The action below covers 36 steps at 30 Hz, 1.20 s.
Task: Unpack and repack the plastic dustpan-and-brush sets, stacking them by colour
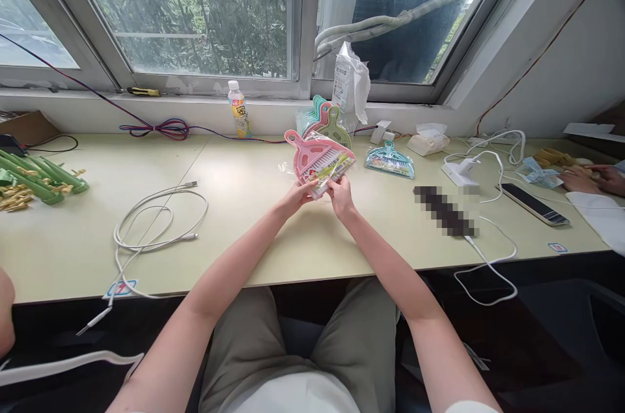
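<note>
A pink mini dustpan and brush set [316, 156] in clear plastic wrap is held tilted above the table. My left hand [297, 197] is closed on its lower left edge, and my right hand [341, 197] pinches the lower edge a little to the right. A printed label and white bristles show through the wrap. Behind it, against the wall, stand more wrapped sets, with a green dustpan [338, 121] in front and several teal ones [318, 104] behind. A blue wrapped dustpan set [389, 160] lies on the table to the right.
Along the wall stand a drink bottle [239, 111] and a torn white package [349, 82]. A coiled white cable [161, 208] lies left; a power strip [459, 172] and a phone [532, 204] lie right. Green stalk-like pieces [43, 178] sit far left. Another person's hands [593, 177] are far right.
</note>
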### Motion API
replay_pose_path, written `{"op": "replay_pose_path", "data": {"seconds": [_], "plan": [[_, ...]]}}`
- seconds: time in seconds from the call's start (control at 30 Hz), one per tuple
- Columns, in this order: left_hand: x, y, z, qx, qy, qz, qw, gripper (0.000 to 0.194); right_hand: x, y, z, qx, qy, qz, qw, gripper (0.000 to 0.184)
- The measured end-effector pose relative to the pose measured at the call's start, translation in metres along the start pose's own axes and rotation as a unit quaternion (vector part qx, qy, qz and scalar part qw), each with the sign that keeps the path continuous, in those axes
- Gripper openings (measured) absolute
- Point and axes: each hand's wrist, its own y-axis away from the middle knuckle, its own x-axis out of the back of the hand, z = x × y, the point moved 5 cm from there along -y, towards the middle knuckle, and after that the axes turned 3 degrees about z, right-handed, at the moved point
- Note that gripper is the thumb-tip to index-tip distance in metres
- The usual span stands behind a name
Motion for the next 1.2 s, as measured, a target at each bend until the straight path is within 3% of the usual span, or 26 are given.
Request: {"op": "replay_pose_path", "data": {"seconds": [0.27,0.37,0.5,0.57,0.7,0.93,1.2], "plan": [[0.007,0.0,0.012,-0.069,-0.021,0.046,0.996,0.05,-0.004,0.001,-0.003,-0.028,-0.019,-0.009,0.999,0.03],[0.004,0.001,0.01,-0.057,-0.025,0.044,0.997,0.049,-0.003,0.002,0.0,-0.029,-0.033,0.001,0.999,0.032],[-0.014,0.004,-0.007,-0.007,-0.004,-0.018,1.0,0.049,0.005,-0.003,0.001,-0.021,-0.046,0.037,0.998,0.031],[-0.017,0.003,-0.012,-0.003,0.007,-0.015,1.0,0.048,0.009,-0.005,0.001,-0.019,-0.056,0.054,0.997,0.031],[-0.006,-0.002,-0.008,-0.024,0.006,0.052,0.998,0.046,0.009,-0.006,0.001,-0.014,-0.057,0.048,0.997,0.033],[0.005,-0.002,0.0,-0.056,-0.073,0.069,0.993,0.041,0.003,-0.002,0.007,-0.02,-0.017,0.025,0.999,0.031],[0.01,-0.004,0.004,-0.071,-0.078,0.081,0.991,0.038,0.003,-0.007,0.012,-0.059,-0.002,0.004,0.998,0.022]]}}
